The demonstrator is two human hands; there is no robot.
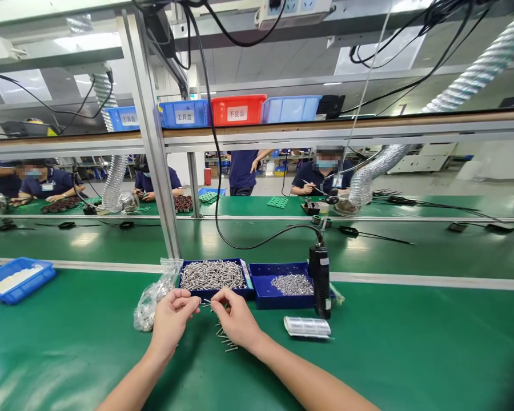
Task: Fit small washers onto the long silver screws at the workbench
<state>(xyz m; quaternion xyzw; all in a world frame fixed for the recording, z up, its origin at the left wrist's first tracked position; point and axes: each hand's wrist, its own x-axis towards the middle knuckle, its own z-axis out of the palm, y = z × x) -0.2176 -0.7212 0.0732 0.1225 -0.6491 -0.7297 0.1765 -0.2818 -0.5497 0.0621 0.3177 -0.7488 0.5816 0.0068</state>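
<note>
My left hand (172, 319) is closed in a pinch, thumb against forefinger, with a small metal screw at its tips. Facing it, my right hand (235, 321) also pinches a thin screw (207, 301); the fingertips of both hands nearly meet. Under my right hand lie several loose screws (228, 341) on the green mat, partly covered by the palm. Just beyond the hands stands a blue tray heaped with screws (214, 275). Beside it, a second blue tray (265, 288) contains small metal parts (292, 284). A clear plastic bag of metal pieces (151, 302) rests behind my left hand.
A black electric screwdriver (320, 279) hangs by its cable at the right tray. A roll of clear film (307, 327) lies in front. A blue tray (38, 279) is far left. A metal post (152, 137) rises behind the bag. Co-workers sit across the bench.
</note>
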